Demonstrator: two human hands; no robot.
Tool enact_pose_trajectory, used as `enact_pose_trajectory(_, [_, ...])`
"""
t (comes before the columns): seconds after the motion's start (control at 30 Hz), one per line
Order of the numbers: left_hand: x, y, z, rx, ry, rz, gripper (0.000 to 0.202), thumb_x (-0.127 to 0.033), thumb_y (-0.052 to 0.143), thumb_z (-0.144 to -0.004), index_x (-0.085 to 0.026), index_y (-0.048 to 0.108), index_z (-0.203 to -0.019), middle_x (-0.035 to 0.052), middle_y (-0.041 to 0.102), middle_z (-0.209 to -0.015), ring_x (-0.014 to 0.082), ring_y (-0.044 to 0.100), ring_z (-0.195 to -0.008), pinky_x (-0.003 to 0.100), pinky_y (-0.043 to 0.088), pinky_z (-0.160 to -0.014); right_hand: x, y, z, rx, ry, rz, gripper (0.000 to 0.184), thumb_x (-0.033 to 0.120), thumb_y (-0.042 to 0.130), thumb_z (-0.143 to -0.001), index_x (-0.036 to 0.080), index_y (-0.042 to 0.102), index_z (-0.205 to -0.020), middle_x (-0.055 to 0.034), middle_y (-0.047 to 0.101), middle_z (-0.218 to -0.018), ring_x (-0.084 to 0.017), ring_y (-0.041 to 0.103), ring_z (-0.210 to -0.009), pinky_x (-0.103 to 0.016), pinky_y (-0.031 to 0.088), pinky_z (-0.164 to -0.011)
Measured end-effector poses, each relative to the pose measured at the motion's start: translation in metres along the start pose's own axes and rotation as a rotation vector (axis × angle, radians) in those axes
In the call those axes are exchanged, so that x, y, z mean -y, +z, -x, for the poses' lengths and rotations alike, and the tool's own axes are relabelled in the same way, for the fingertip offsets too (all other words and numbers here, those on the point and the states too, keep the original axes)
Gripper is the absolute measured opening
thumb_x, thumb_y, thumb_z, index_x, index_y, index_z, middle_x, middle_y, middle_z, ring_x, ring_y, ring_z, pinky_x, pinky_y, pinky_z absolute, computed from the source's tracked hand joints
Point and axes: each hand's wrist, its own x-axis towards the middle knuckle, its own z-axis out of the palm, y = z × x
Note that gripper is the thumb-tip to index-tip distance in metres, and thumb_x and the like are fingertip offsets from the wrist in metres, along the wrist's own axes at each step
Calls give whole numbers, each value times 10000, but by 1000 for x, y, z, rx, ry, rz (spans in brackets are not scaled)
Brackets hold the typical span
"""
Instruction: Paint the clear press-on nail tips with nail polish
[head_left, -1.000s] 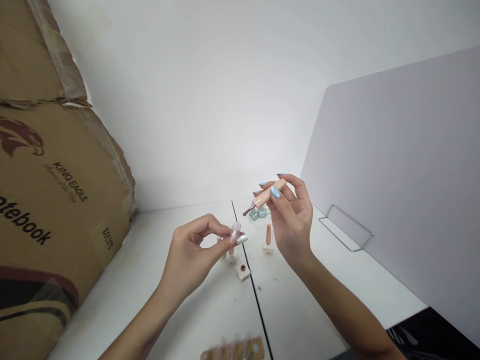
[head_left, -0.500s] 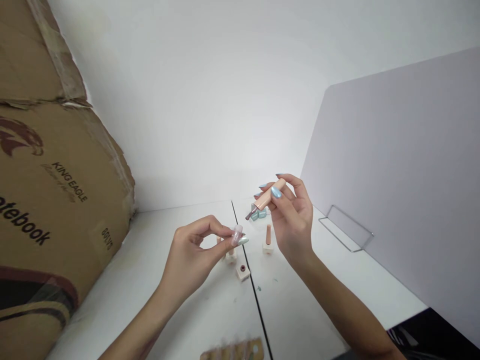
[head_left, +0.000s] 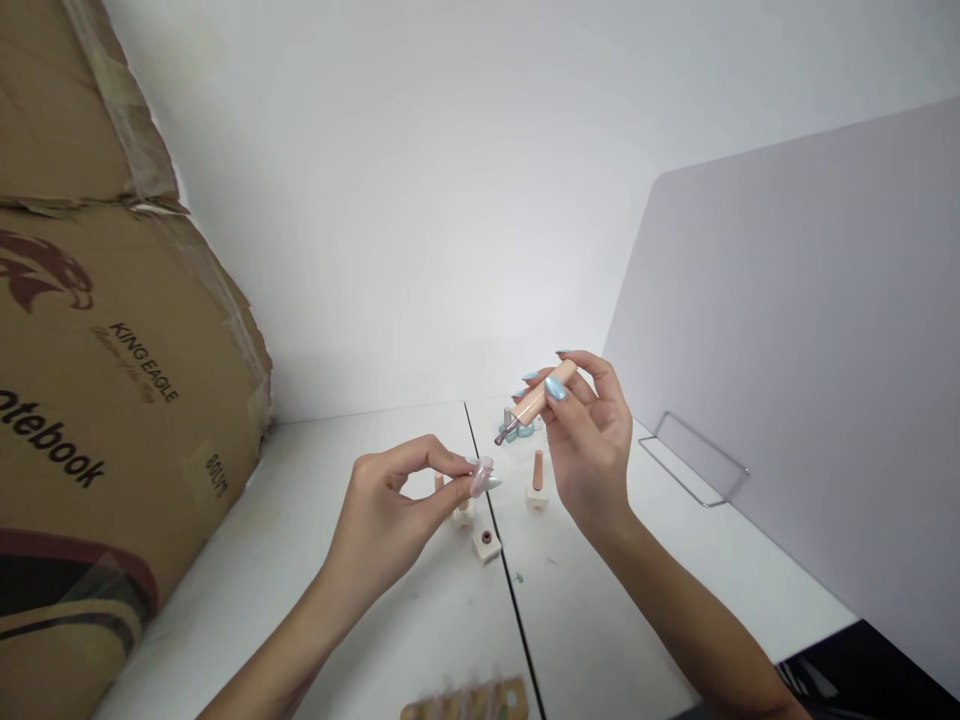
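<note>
Between thumb and index finger, my left hand (head_left: 397, 505) pinches a small translucent pinkish false nail (head_left: 482, 477). My right hand (head_left: 594, 450) grips the peach-coloured cap of a nail polish brush (head_left: 534, 402). Its dark bristle end points down and left, above and to the right of the false nail, apart from it. Below my left hand stands an uncapped white nail polish bottle (head_left: 487, 547) with dark polish at its neck. Another bottle (head_left: 538, 492) with a peach cap stands to the right, below the brush. More bottles (head_left: 463, 516) are partly hidden by my left fingers.
Small teal items (head_left: 523, 430) lie behind my right fingers. A brown board (head_left: 454, 706) carrying translucent pieces sits at the bottom edge. A cardboard box (head_left: 150, 400) stands at left, a grey panel (head_left: 787, 330) with a wire stand (head_left: 712, 503) at right. A dark seam crosses the white table (head_left: 420, 620).
The false nail has turned slightly in my left fingers and shifted a little right. The brush in my right hand has also moved slightly right and down, and still does not touch the nail.
</note>
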Motion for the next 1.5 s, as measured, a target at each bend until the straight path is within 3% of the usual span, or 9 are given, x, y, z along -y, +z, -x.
enact_pose_trajectory(0.2, [4, 1, 0, -28, 63, -67, 118, -236, 744, -777, -223, 685, -676, -5, 763, -716, 183, 707, -684, 272, 512, -633, 3, 3, 5, 105, 22, 32, 248, 257, 712, -807, 268, 581, -1018, 18, 669, -783, -163, 686, -767, -378, 624, -725])
enact_pose_trajectory(0.43, [5, 0, 2, -13, 80, -110, 119, -291, 729, -804, -225, 698, -710, 6, 782, -757, 189, 725, -720, 248, 522, -601, 0, -1, -1, -38, -38, 75, 223, 250, 670, -847, 269, 570, -1046, 23, 635, -770, -162, 676, -888, -371, 596, -817])
enact_pose_trajectory(0.7, [6, 1, 0, -41, 132, -186, 87, -228, 718, -799, -229, 701, -713, -8, 761, -700, 179, 701, -637, 246, 487, -528, 2, 5, 5, 114, -36, 112, 247, 218, 692, -810, 267, 563, -1015, 25, 675, -780, -164, 700, -747, -367, 615, -704])
enact_pose_trajectory(0.9, [8, 0, 1, -33, 126, -167, 97, -272, 721, -809, -228, 701, -725, 3, 785, -767, 198, 735, -732, 253, 520, -609, 1, 2, -2, -3, -66, 84, 209, 227, 675, -838, 259, 576, -1019, 26, 655, -784, -153, 689, -827, -387, 593, -828])
enact_pose_trajectory(1.13, [7, 0, 0, -28, 125, -139, 97, -245, 727, -801, -228, 689, -713, -4, 771, -731, 178, 711, -684, 243, 510, -588, 1, 5, 4, 121, -68, 22, 234, 171, 684, -821, 260, 582, -1012, 35, 662, -773, -129, 666, -746, -353, 608, -761])
enact_pose_trajectory(1.37, [6, 0, 1, -4, 77, -91, 118, -272, 736, -802, -219, 685, -709, -7, 772, -738, 169, 716, -703, 239, 517, -634, -2, 0, -2, -43, -14, 68, 225, 248, 677, -844, 265, 580, -1046, 18, 642, -787, -157, 679, -863, -347, 598, -775])
enact_pose_trajectory(1.5, [7, 0, -1, -12, 86, -73, 105, -226, 737, -793, -217, 679, -706, -15, 767, -740, 154, 701, -692, 231, 505, -622, 0, 2, 3, 61, -10, 23, 237, 222, 693, -822, 273, 585, -1026, 27, 648, -794, -142, 672, -776, -354, 609, -754])
